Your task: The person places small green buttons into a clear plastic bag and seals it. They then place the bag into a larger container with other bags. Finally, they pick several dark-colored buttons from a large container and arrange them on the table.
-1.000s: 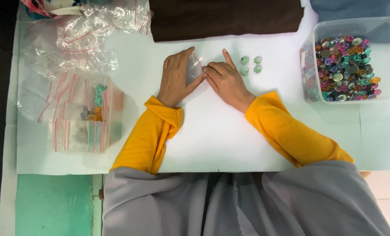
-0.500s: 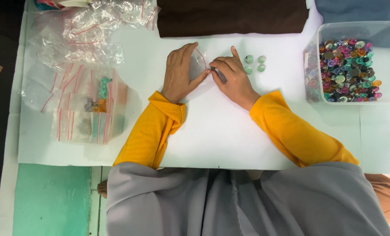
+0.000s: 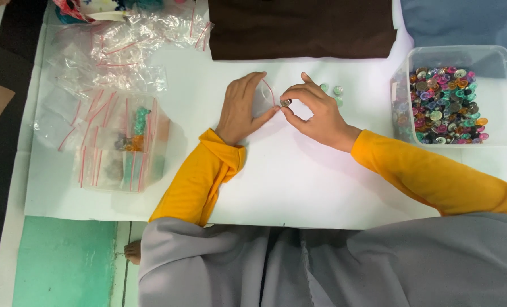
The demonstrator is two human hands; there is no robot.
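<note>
- The left hand (image 3: 243,108) lies just above the middle of the frame, its fingers and thumb closed on a small clear bag (image 3: 265,101) with a red strip along its mouth.
- The right hand (image 3: 313,111), just right of it, pinches a small dark button (image 3: 286,103) between thumb and forefinger, right at the bag's open edge (whether it is already inside, I cannot tell).
- A few pale green buttons (image 3: 337,91) lie on the white sheet (image 3: 299,182) just beyond the right hand's fingers.
- At right of the frame stands a clear plastic tub (image 3: 495,57) filled with mixed coloured buttons.
- At left, a heap of clear red-striped bags (image 3: 117,148), some holding buttons.
- Along the top edge lies a dark brown cloth (image 3: 302,28).
</note>
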